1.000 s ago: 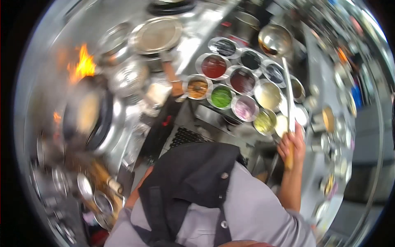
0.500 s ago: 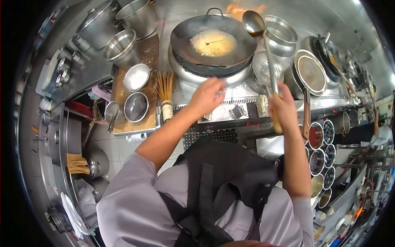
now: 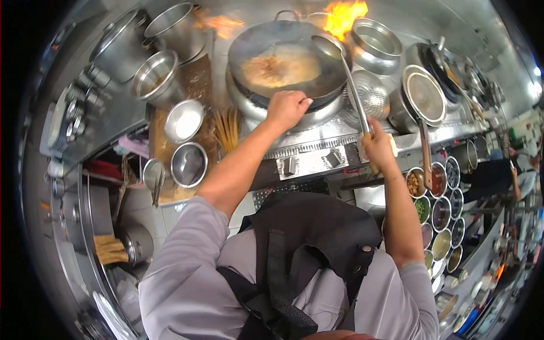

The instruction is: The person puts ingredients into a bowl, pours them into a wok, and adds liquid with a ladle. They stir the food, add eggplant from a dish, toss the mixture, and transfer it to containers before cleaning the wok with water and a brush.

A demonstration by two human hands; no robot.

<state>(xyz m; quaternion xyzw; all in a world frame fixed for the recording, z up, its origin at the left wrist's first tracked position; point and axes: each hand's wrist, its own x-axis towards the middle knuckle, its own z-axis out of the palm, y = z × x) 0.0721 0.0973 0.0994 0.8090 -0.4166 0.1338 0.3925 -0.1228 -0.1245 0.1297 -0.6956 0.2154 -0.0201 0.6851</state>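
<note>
My left hand (image 3: 288,109) is closed at the near rim of the dark wok (image 3: 238,56), where its near handle sits hidden under the fingers. Inside the wok, a pale yellowish bubbling liquid (image 3: 283,67) spreads toward the left, with browner bits in it. My right hand (image 3: 378,144) grips the wooden end of a long metal ladle (image 3: 354,93). The ladle's bowl (image 3: 327,46) is over the wok's far right side. Bright flames (image 3: 345,18) rise behind the wok's right edge, and fainter ones show at its far left.
A perforated skimmer (image 3: 371,99) lies right of the wok, beside a round strainer (image 3: 425,96) on a pot. Metal bowls (image 3: 184,120) and a bamboo brush (image 3: 228,127) stand on the left board. Several ingredient tins (image 3: 441,212) line the right. Stove knobs (image 3: 311,163) face me.
My left hand has moved up to the wok's near rim and closed there. The ladle's bowl has moved left and down over the wok. The liquid has shifted left; flames have grown.
</note>
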